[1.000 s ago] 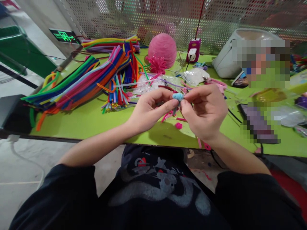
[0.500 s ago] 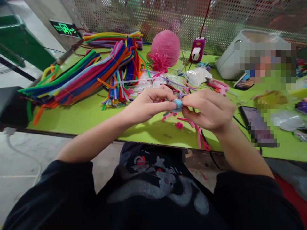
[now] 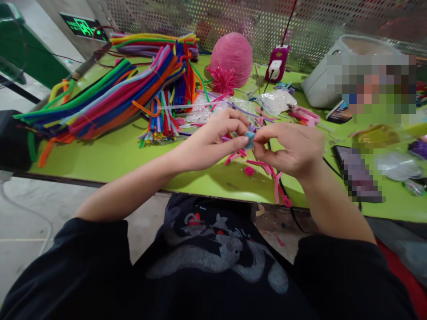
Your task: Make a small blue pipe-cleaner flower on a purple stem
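Between the thumb and fingers of my left hand (image 3: 213, 143) is a small light-blue coil of pipe cleaner (image 3: 249, 139). My right hand (image 3: 289, 147) pinches at the coil's right side, its fingertips touching it or nearly so; the exact grip is partly hidden. Both hands hover over the green table (image 3: 213, 180). Beneath them lie pink pipe cleaner pieces (image 3: 260, 166) and a small deep-pink curled bit (image 3: 248, 170).
Bundles of coloured pipe cleaners (image 3: 110, 100) spread over the left side. Behind stand a pink ball (image 3: 231, 58), a purple charger-like block (image 3: 276, 63) and a grey bin (image 3: 322, 80). On the right lies a phone (image 3: 356, 171); a dark cable (image 3: 285, 191) hangs over the front edge.
The blue coil has turned in my fingers and shows a different side. My right hand has shifted slightly and is blurred. The whole view has tilted a little.
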Tool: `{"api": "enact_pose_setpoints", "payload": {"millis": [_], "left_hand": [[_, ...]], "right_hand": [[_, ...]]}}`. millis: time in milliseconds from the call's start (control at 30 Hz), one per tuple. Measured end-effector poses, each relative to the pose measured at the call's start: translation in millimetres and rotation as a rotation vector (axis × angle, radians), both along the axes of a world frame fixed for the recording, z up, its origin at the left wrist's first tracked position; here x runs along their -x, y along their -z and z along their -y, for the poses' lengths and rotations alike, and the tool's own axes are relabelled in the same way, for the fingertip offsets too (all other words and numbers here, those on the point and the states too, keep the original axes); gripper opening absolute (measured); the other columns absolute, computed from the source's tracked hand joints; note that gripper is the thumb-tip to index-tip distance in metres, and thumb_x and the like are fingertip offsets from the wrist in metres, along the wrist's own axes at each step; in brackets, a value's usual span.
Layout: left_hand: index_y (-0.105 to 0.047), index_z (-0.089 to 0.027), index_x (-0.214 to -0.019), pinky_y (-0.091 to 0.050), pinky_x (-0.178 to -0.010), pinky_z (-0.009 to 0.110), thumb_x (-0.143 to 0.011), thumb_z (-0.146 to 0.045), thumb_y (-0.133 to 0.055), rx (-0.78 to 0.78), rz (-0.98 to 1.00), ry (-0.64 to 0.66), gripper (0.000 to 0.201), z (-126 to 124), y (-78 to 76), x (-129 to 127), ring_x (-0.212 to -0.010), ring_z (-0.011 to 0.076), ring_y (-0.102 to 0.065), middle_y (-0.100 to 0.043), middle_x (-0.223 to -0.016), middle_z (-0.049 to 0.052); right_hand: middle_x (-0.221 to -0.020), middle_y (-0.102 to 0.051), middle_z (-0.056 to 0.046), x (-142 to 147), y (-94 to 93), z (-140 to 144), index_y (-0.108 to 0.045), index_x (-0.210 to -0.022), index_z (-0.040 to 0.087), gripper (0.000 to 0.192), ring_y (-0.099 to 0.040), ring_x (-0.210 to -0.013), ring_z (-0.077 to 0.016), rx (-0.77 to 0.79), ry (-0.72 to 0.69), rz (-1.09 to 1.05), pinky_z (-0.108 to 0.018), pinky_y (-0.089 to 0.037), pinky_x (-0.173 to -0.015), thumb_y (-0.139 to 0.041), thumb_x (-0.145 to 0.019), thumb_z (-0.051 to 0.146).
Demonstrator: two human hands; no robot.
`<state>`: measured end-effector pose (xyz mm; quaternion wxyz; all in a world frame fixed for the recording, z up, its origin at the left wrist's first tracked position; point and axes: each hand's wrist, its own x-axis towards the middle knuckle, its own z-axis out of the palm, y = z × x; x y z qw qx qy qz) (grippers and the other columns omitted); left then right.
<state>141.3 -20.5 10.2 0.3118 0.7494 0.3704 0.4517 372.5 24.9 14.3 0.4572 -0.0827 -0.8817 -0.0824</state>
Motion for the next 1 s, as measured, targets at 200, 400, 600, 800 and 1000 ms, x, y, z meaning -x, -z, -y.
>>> {"api": "enact_pose_setpoints", "payload": {"millis": [200,400,600,800,1000], "left_hand": [[-0.066,-0.022,-0.078,-0.047,-0.079,0.036,-0.103,-0.057,-0.071,-0.121,0.082,-0.304,0.043,14.9,-6.2,-8.0,-0.079,0.0172,-0.057,-0.059,-0.073,0.003],[-0.059,-0.021,-0.072,-0.032,-0.053,0.029,-0.098,-0.067,-0.074,0.259,0.283,0.096,0.054,9.6,-0.7,-21.2,-0.054,0.0087,-0.043,-0.054,-0.061,-0.002],[-0.052,-0.022,-0.067,-0.031,-0.051,0.027,-0.092,-0.068,-0.081,0.254,0.394,0.101,0.06,7.4,2.5,-23.8,-0.055,0.0076,-0.039,-0.05,-0.06,-0.003],[-0.052,-0.022,-0.066,-0.036,-0.05,0.026,-0.093,-0.068,-0.079,0.284,0.365,0.146,0.059,11.4,2.3,-23.5,-0.052,0.0076,-0.041,-0.051,-0.057,-0.003],[-0.058,-0.02,-0.065,-0.033,-0.05,0.026,-0.094,-0.055,-0.08,0.326,0.387,0.228,0.05,10.6,4.0,-20.7,-0.049,0.0063,-0.036,-0.046,-0.054,-0.004]], "right_hand": [[-0.083,-0.081,0.0,4.9,3.7,11.2,-0.071,-0.091,0.027,0.015,-0.073,-0.066,-0.0169,0.165,0.111,-0.156,-0.033,-0.06,-0.064,-0.068,-0.094,0.013],[-0.08,-0.08,0.002,10.6,9.0,17.0,-0.071,-0.095,0.026,0.016,-0.073,-0.065,-0.0155,0.101,0.096,-0.197,-0.03,-0.061,-0.064,-0.071,-0.095,0.011],[-0.086,-0.083,0.003,7.7,11.6,10.0,-0.078,-0.103,0.03,0.012,-0.08,-0.073,-0.0168,-0.041,0.114,-0.194,-0.03,-0.065,-0.069,-0.074,-0.099,0.019],[-0.107,-0.087,-0.001,-9.2,7.2,6.7,-0.075,-0.12,0.026,0.025,-0.085,-0.09,-0.0196,-0.086,0.03,-0.003,-0.031,-0.068,-0.078,-0.077,-0.098,0.015],[-0.096,-0.084,-0.001,-2.6,1.8,10.0,-0.072,-0.113,0.025,0.016,-0.08,-0.081,-0.0179,-0.083,-0.029,0.03,-0.031,-0.063,-0.07,-0.072,-0.101,0.015]]}}
